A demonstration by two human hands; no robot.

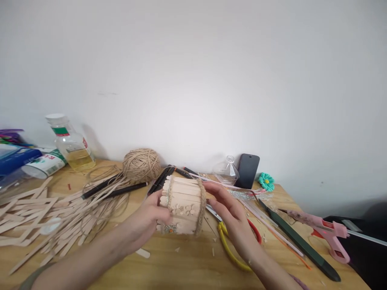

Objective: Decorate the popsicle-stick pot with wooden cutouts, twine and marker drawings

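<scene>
A round holder made of wooden craft sticks lies on its side between my hands, above the wooden table. Twine bands run round both of its ends, and small wooden flowers decorate its lower side. My left hand grips its left end, the thumb over the sticks. At the right end, my right hand has its bent fingers against the twine rim. Scissors with yellow and red handles lie partly under my right hand.
Loose craft sticks cover the left of the table. Behind are a twine ball, a bottle, black pens, a glass bottle and a phone. A green cutter and pink glue gun lie right.
</scene>
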